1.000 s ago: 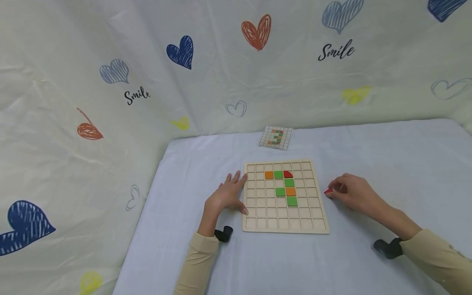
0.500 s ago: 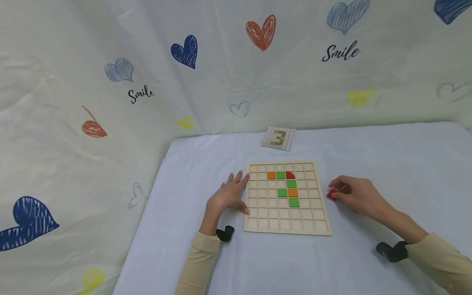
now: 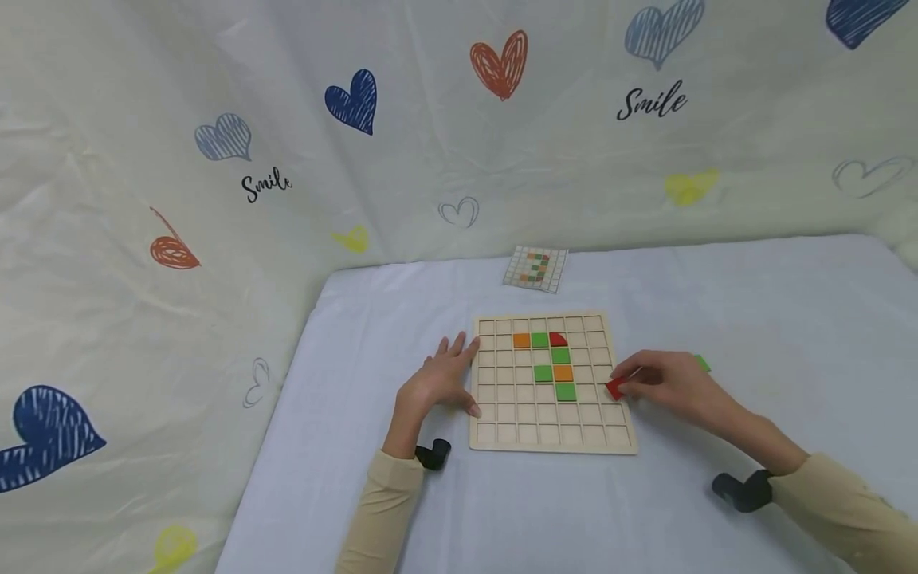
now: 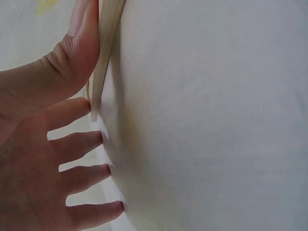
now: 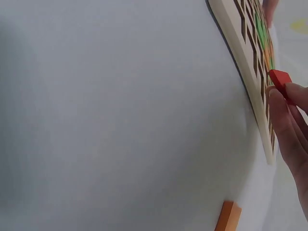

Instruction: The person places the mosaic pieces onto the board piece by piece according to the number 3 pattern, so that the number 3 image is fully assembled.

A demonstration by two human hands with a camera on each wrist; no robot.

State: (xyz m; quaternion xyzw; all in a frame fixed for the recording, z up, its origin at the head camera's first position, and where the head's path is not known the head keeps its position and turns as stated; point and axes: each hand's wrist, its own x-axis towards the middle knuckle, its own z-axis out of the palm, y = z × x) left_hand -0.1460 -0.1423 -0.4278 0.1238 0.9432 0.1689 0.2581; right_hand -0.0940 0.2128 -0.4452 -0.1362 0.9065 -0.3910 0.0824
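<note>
A square wooden grid board (image 3: pixel 516 437) lies on the white-covered table. Several coloured tiles sit in its cells: an orange tile (image 3: pixel 521 341) and a green tile (image 3: pixel 539 340) in an upper row, a rounded red tile (image 3: pixel 558 340) beside them, more green and orange below. My left hand (image 3: pixel 437 381) has its fingers spread, with thumb and forefinger touching the board's left edge. Over the board's right edge, my right hand (image 3: pixel 677 387) pinches a red tile (image 3: pixel 613 388) between thumb and fingers; in the right wrist view this red tile (image 5: pixel 280 77) is tilted.
A pattern card (image 3: pixel 536 269) with a small printed grid lies behind the board. Part of a green tile (image 3: pixel 702 363) shows beyond my right hand. An orange block (image 5: pixel 228 217) lies on the cloth in the right wrist view. A heart-printed curtain (image 3: pixel 402 175) hangs behind the table.
My right hand has lifted the red tile from beside the board and moved left over its right edge. A green tile has come into sight behind that hand. The left hand stays in place.
</note>
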